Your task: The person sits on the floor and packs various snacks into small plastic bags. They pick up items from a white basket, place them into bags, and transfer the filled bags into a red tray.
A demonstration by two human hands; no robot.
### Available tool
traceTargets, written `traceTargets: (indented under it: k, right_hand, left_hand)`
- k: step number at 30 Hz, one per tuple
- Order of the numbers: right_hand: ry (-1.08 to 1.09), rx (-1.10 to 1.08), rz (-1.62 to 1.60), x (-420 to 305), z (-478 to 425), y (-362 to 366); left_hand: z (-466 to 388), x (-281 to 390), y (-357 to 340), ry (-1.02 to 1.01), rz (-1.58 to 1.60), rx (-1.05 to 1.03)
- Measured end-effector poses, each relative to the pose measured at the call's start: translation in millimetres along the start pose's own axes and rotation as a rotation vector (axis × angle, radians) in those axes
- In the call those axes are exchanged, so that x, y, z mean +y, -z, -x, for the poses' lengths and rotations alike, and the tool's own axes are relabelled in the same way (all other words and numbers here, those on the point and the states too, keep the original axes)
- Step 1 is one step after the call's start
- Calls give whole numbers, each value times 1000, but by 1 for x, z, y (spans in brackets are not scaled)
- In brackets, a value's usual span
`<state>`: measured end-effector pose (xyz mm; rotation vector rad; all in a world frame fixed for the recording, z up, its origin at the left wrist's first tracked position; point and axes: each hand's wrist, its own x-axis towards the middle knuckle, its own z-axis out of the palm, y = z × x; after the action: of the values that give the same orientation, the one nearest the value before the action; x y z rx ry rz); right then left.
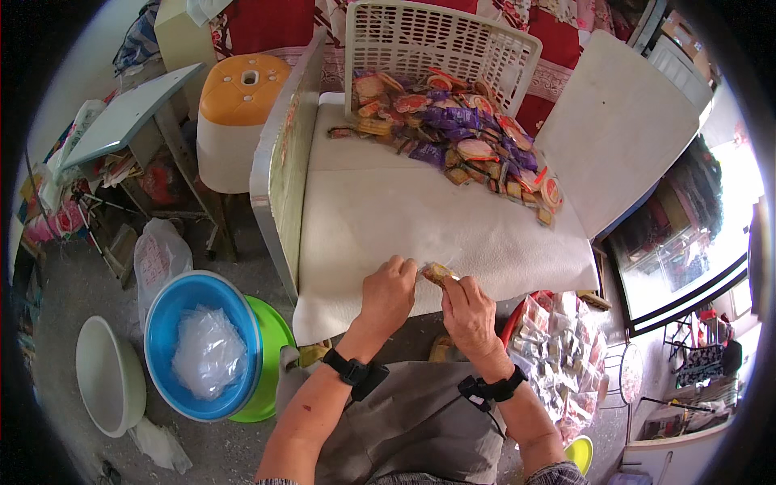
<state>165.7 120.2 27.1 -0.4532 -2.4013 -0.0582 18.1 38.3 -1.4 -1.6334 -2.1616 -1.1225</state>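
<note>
My right hand [468, 315] grips a small wrapped snack packet [438, 274] with a yellow and reddish-brown wrapper, just above the near part of the white-covered table [376, 224]. Close beside it, my left hand [388, 297] has its fingers curled in. Whether a bit of clear plastic is pinched in them is hard to make out. Farther back on the table lies a heap of individually wrapped snacks [461, 133] in purple, red-and-white and yellow-brown wrappers. The heap spills out of a white plastic basket [509, 57] tipped on its side.
On my left, a blue basin [154, 339] holds clear plastic bags [209, 354], above a green tub [267, 345]. A pale basin [100, 376] stands nearby. To my right, a red container [514, 318] is piled with filled bags [558, 357]. Upright boards [285, 170] flank the table's left side.
</note>
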Motion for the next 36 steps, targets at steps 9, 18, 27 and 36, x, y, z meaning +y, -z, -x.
traceTargets:
  k: [9, 18, 27, 36]
  right_hand:
    - [-101, -147, -28, -8, -13, -23]
    - [61, -349, -67, -10, -11, -24]
    - [124, -399, -10, 29, -41, -52]
    - [114, -495, 115, 3, -56, -56]
  left_hand:
    - [1, 0, -5, -96, 29, 11]
    - [2, -4, 14, 100, -165, -11]
    - [6, -16, 1, 104, -271, -150]
    - [8, -10, 9, 194, -317, -220]
